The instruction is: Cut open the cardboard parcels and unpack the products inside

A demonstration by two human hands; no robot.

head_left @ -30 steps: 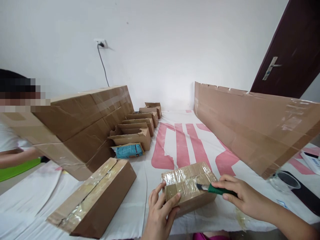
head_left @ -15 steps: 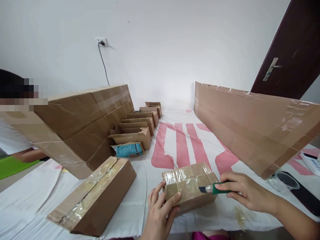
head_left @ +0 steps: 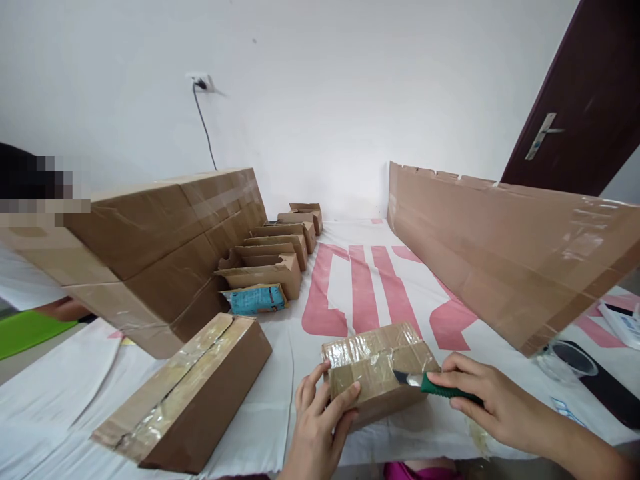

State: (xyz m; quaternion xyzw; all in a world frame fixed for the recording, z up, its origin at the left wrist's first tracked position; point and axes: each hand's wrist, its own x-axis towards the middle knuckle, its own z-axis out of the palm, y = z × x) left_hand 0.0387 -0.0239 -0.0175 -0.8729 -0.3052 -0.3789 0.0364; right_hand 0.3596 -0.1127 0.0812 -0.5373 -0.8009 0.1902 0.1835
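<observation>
A small cardboard box [head_left: 383, 373], its top covered in clear tape, lies near the table's front edge. My left hand [head_left: 323, 413] presses on the box's left end, fingers bent over its top edge. In my right hand [head_left: 475, 393] is a utility knife [head_left: 445, 390] with a green handle. Its dark blade points left and its tip meets the taped top, right of the middle. A longer taped box [head_left: 185, 393] lies to the left of my left hand, apart from it.
Several open cardboard boxes [head_left: 275, 277] stand in a row beyond, with a blue packet [head_left: 256, 300] in front. Large cardboard walls [head_left: 500, 247] flank the table. A clear cup [head_left: 567, 360] and a black flat object [head_left: 610, 393] lie right. Another person's arm [head_left: 65, 309] shows far left.
The knife in my right hand has shifted slightly left, and its handle now slopes lower to the right. My left hand stays on the box.
</observation>
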